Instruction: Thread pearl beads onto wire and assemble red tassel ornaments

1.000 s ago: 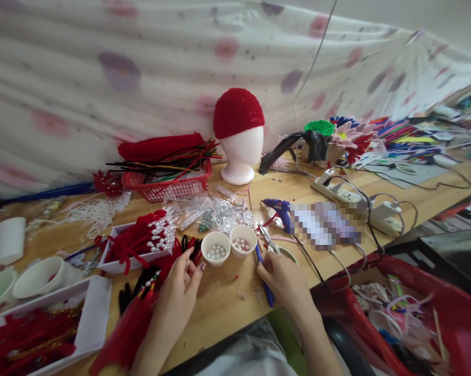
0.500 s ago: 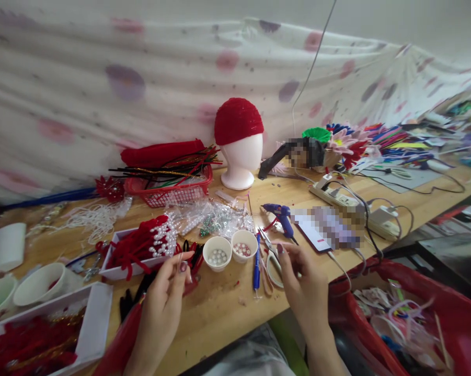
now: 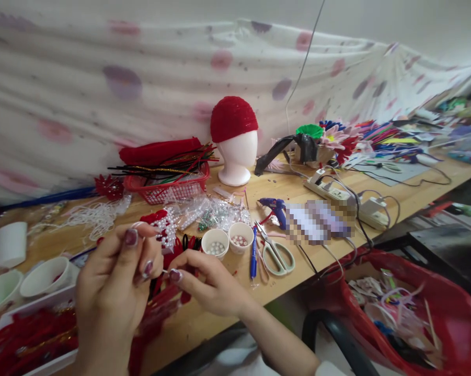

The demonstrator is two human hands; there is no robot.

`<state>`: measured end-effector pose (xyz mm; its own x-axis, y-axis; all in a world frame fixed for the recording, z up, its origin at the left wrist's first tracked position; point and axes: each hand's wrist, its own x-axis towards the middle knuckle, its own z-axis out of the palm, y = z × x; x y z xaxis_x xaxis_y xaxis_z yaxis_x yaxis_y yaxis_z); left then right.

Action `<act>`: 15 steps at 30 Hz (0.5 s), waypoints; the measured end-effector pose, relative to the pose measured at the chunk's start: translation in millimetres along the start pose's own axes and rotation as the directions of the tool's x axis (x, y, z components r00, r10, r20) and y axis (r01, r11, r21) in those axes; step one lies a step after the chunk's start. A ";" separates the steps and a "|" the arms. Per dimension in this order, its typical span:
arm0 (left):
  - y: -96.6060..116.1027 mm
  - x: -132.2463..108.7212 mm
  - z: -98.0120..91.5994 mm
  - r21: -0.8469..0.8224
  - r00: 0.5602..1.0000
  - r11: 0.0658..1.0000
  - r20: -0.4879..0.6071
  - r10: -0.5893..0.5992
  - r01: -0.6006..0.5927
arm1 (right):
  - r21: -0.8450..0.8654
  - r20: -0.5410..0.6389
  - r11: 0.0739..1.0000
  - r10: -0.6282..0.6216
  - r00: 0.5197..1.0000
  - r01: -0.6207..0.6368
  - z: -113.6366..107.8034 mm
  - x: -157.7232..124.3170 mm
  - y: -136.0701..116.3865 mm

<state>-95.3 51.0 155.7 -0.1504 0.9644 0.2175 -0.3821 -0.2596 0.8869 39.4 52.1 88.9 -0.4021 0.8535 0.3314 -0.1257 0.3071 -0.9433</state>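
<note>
At lower left we see the left hand [image 3: 113, 284] raised, its fingers curled and the tips pinched together. The right hand [image 3: 209, 282] meets it, thumb and forefinger pressed on something too thin to make out. Fuzzy red stems [image 3: 157, 313] blur beneath them. Just behind, left of centre, sits the bumpy red pearl piece [image 3: 159, 228]. Further up, round paper cups [image 3: 215, 241] hold beads near smooth scissors [image 3: 277, 257]. Farthest, a foam head [image 3: 236, 159] wears a knit cap [image 3: 232, 117].

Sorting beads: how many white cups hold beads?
2, side by side mid-table: left white paper cup with pearls, right white paper cup with mixed beads. More may be hidden.
</note>
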 end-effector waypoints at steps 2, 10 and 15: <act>3.8 2.8 2.0 -0.047 0.997 0.998 0.064 0.035 -0.032 | -0.069 -0.018 0.997 -0.046 0.999 0.044 -4.7 -1.1 -10.1; 10.4 5.7 7.5 -0.113 0.978 0.988 0.164 0.127 -0.109 | -0.233 -0.067 0.951 -0.223 0.973 0.202 -28.2 -2.2 -28.9; 2.2 12.6 -8.4 -0.111 0.976 0.991 0.193 0.099 -0.079 | -0.318 -0.088 0.937 -0.184 0.979 0.147 -43.4 -13.1 -29.5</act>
<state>-105.7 62.1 157.0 -0.0085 0.9254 0.3789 -0.4678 -0.3386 0.8164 87.8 50.1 113.1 -0.2911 0.8162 0.4991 0.1117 0.5471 -0.8296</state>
